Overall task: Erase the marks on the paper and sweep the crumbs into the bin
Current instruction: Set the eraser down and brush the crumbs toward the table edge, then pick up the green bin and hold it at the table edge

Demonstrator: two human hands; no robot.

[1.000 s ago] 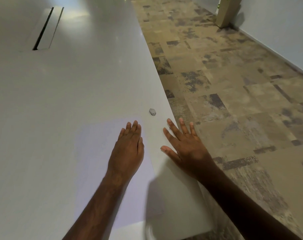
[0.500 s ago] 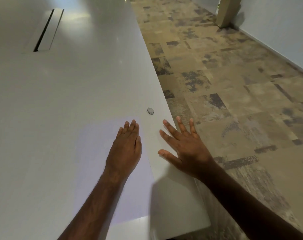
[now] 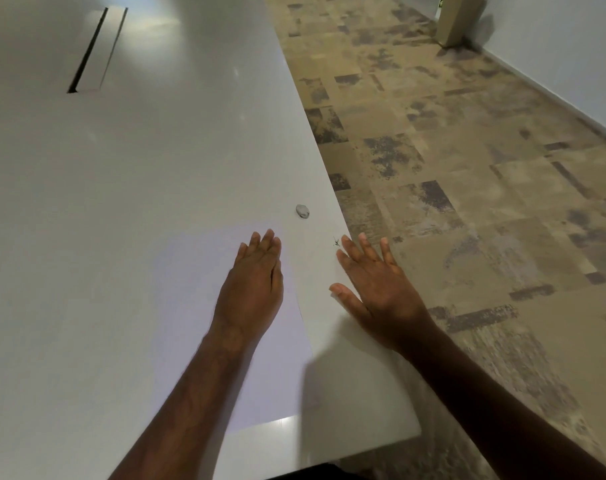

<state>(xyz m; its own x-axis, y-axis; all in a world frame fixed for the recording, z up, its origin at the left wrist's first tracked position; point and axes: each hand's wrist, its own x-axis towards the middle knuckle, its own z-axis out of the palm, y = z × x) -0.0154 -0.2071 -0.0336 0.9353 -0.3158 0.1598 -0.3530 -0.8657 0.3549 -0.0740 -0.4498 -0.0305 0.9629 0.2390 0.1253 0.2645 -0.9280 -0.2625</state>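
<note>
Overhead: seen from a head camera looking down and forward, 2 bare forearms reach out over a pale grey counter (image 3: 156,161).
Paper: 1 white sheet (image 3: 190,306) lies flat on the counter near its right edge, close to the person. No pencil marks can be made out on it from this view.
Left hand: the left hand (image 3: 251,282) lies palm down on the right part of the paper, its fingers (image 3: 265,242) straight and pressed together, pointing away from the person. Its grip holds nothing.
Right hand: the right hand (image 3: 381,285) is at the right edge of the counter, just beside the paper, palm down. Its fingers (image 3: 365,247) are spread and the thumb points left toward the sheet. Whether it touches the surface cannot be told. Its grip holds nothing.
Eraser: a small grey rounded eraser (image 3: 303,211) rests on the bare counter just beyond the far right corner of the paper, apart from both hands.
Crumbs: a tiny dark speck cluster (image 3: 336,241) sits on the counter just left of the right hand's fingertips.
Counter detail: a long narrow slot (image 3: 88,51) is cut into the far left part of the top.
Floor: mottled tan and grey carpet tiles (image 3: 467,168) run along the right side, ending at a white wall (image 3: 571,46).
</note>
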